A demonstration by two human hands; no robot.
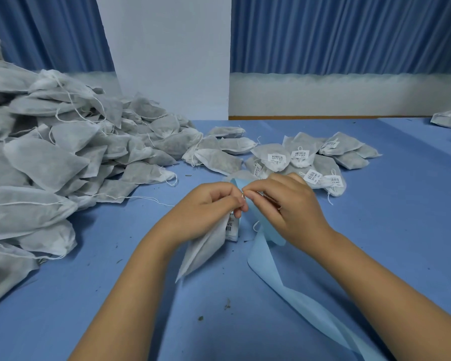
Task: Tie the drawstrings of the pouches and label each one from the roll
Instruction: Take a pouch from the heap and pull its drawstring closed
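My left hand [208, 207] grips the gathered neck of a white fabric pouch [206, 252], which hangs down toward the table and shows a barcode label [231, 226] near its top. My right hand [289, 204] meets the left at the pouch's neck, and its fingertips pinch the thin white drawstring [243, 195]. A light blue backing strip [268, 267] from the label roll passes under my right hand and trails toward the lower right. The roll itself is hidden behind my hands.
A big heap of unlabelled pouches [63, 152] with loose strings fills the left of the blue table [388, 230]. Several labelled pouches [310, 157] lie just beyond my hands. A few more pouches [448, 119] sit at the far right edge. Small crumbs [227, 303] dot the table.
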